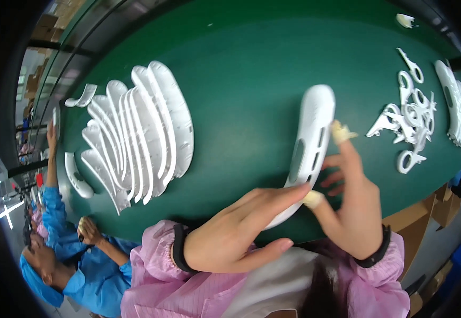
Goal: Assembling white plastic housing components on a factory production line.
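A long, curved white plastic casing (314,132) with slots along its side and a grey oval recess lies in front of me. My left hand (236,228) stretches its fingers flat across the casing's lower part, its thumb held away from it. To the casing's right is my right hand (355,204), fingers apart. Pale yellow finger covers sit on its index finger (342,131) and thumb (313,199). Both covered tips are at the casing's slotted edge; I cannot tell how firmly they touch. The lowest stretch of casing is partly behind my left fingers.
Curved white shells (169,116) stand in a row on the green table (246,69) at left. Ring-shaped white parts (413,114) are heaped at right, beside stacked white casings (456,106). A co-worker in blue (95,273) sits at left. Cardboard boxes (416,225) stand below the right edge.
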A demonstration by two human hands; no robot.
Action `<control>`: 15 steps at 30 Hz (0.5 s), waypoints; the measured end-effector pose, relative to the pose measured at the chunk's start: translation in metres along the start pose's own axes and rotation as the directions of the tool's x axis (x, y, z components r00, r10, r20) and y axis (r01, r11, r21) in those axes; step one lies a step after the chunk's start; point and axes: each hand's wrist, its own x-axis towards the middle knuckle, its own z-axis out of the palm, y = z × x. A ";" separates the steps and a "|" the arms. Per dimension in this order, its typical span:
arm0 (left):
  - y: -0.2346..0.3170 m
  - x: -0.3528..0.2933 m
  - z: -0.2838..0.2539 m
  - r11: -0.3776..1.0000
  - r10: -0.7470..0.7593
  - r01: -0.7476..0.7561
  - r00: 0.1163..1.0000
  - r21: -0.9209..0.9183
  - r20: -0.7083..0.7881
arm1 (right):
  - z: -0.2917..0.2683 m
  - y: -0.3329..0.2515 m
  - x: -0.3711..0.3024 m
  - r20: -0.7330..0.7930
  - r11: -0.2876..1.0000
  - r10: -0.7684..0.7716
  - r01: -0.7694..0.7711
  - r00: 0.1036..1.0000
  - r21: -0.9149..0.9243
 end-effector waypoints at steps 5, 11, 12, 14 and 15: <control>0.007 -0.009 -0.020 0.715 0.192 0.258 0.821 0.649 -0.538 | 0.018 -0.014 0.012 -0.034 0.995 -0.024 0.021 0.999 -0.096; -0.010 -0.018 -0.043 0.544 -0.067 0.617 0.708 0.569 -0.703 | -0.042 -0.007 0.002 -0.233 0.974 -0.075 0.021 0.970 -0.224; -0.008 -0.023 -0.041 0.494 -0.087 0.681 0.657 0.541 -0.749 | -0.061 -0.001 0.005 -0.266 0.962 0.040 -0.110 0.963 -0.252; -0.009 -0.015 -0.036 0.475 -0.105 0.702 0.644 0.531 -0.758 | -0.113 0.044 0.004 -0.503 0.927 -0.055 -0.144 0.862 -0.347; -0.012 -0.016 -0.037 0.481 -0.105 0.699 0.646 0.530 -0.756 | -0.144 0.072 0.007 -0.556 0.891 -0.156 -0.127 0.816 -0.437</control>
